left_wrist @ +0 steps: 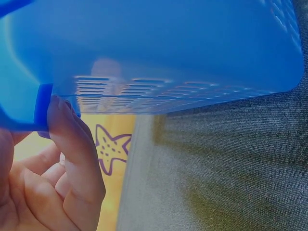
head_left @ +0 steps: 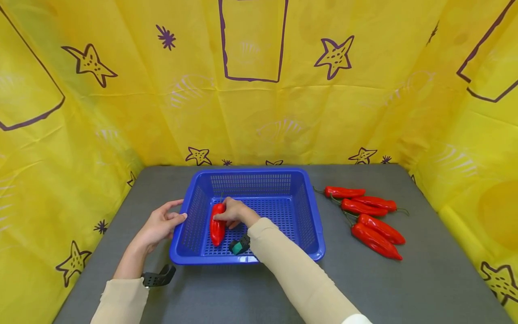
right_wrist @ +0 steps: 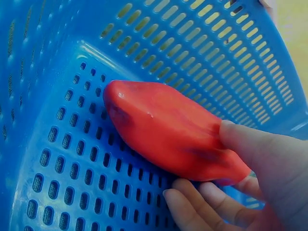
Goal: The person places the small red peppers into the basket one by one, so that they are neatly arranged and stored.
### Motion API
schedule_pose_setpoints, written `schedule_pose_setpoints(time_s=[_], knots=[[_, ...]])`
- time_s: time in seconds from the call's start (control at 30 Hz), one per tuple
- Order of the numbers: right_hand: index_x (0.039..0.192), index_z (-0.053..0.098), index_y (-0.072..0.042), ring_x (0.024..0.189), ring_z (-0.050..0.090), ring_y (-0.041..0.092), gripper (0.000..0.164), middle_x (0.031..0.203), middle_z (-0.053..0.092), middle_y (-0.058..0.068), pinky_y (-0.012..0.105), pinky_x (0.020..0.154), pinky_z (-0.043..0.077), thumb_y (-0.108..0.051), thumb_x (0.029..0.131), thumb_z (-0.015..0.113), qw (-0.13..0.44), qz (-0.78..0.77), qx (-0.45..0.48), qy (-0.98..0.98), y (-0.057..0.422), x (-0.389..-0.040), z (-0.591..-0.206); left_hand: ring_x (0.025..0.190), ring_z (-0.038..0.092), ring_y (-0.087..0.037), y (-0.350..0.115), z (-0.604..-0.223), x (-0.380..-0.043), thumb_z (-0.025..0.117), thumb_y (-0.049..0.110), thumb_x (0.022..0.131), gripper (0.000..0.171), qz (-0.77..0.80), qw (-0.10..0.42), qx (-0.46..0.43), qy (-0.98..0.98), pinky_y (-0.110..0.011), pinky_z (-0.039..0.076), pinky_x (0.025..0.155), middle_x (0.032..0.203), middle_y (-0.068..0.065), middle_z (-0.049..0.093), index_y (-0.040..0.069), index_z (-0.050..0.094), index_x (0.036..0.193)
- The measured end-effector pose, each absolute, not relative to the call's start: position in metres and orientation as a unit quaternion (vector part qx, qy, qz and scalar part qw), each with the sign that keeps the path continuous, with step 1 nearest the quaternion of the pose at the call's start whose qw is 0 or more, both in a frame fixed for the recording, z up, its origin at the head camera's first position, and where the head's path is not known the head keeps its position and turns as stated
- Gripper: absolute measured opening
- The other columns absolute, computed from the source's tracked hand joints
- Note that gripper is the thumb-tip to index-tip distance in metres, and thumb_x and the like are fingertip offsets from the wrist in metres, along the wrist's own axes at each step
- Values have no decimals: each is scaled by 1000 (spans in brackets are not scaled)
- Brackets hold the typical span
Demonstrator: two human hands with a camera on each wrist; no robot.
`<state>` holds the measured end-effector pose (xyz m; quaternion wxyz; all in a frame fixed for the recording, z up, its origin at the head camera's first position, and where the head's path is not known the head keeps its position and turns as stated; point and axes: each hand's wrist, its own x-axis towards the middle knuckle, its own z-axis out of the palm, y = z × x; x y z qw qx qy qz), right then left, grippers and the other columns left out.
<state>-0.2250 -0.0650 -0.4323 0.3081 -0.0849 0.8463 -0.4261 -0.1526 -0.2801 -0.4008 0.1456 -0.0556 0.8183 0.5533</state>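
A blue plastic basket (head_left: 251,260) with slotted walls stands on the grey table. Inside it, toward the left wall, my right hand (head_left: 238,211) grips a long red pepper (head_left: 217,231) near its stem end. In the right wrist view the pepper (right_wrist: 159,125) lies close over the slotted floor, thumb on one side and fingers curled under the other. My left hand (head_left: 162,225) holds the basket's left rim, its thumb on top. The left wrist view shows fingers (left_wrist: 72,144) at the rim edge, with the basket's outer wall (left_wrist: 192,48) beside them.
Several more red peppers (head_left: 376,240) with green stems lie on the table (head_left: 429,288) right of the basket. Yellow cloth (head_left: 259,117) printed with starfish and shells hangs behind the table and along both sides. Each wrist wears a dark camera strap (head_left: 159,276).
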Motion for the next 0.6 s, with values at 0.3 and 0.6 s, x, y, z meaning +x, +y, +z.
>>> schedule_pose_setpoints(time_s=[0.3,0.6], knots=[[116,43,-5,73,67,25,45,91,57,10,33,60,57,-25,84,67,307,-415,-93,851,-75,-226,-434,71,66,-24,-280,-400,-153,58,27,91,65,547,146,-61,822,-40,57,65,93,-16,64,8,24,143],[115,43,-6,70,64,23,43,89,56,10,33,62,57,-27,85,66,314,-418,-89,848,-80,-225,-432,70,66,-24,-280,-401,-152,58,28,91,65,546,146,-58,823,-40,57,64,92,-15,65,8,24,143]])
